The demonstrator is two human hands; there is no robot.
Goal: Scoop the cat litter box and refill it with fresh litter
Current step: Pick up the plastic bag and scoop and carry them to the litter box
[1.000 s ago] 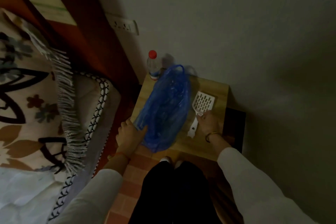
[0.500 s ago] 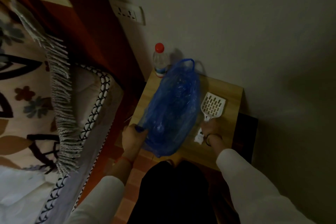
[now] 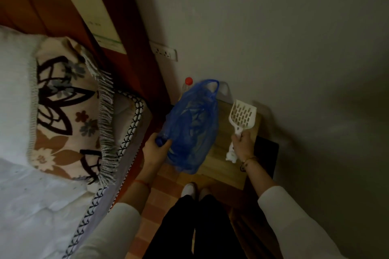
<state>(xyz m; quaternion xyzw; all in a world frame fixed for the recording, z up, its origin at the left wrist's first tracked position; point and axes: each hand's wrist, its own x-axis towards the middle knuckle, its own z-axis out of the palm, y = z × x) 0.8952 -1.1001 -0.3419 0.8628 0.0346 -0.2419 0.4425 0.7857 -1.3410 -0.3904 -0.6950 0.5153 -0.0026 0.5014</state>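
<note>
A: On the small wooden bedside table [image 3: 223,166] we have both hands working. Left hand [image 3: 154,150] has its fingers curled round a bunched lower corner of the blue plastic bag [image 3: 192,130]. Bag lies on the tabletop, loop handles pointing toward the wall.

B: Right hand?

A: Right hand [image 3: 242,145] grips the white litter scoop [image 3: 242,119] by its handle, fingers wrapped round it. Slotted head tilts up and away from us, toward the wall. Looks clear of the tabletop, but we can't tell for sure in this light. Something small and white [image 3: 231,155] sits just below the hand; we can't tell whether it's the handle end or a separate scrap.

B: Litter box?

A: Not in our view. Same for any fresh litter. What the bag holds we can't make out, the film is too dark.

B: Anything else on the table?

A: Clear bottle with a red cap [image 3: 188,81], upright at the far corner against the wall, mostly hidden behind the bag.

B: Surroundings?

A: Bed to our left: floral cushion [image 3: 65,115] with a grey fringe, white bedding, dark wooden headboard [image 3: 42,0]. Wall socket strip [image 3: 165,53] above the table. We're standing on a tiled floor [image 3: 155,202], white shoe toes just beside the table's near edge. Both sleeves white, a bracelet [image 3: 247,162] on the right wrist.
</note>
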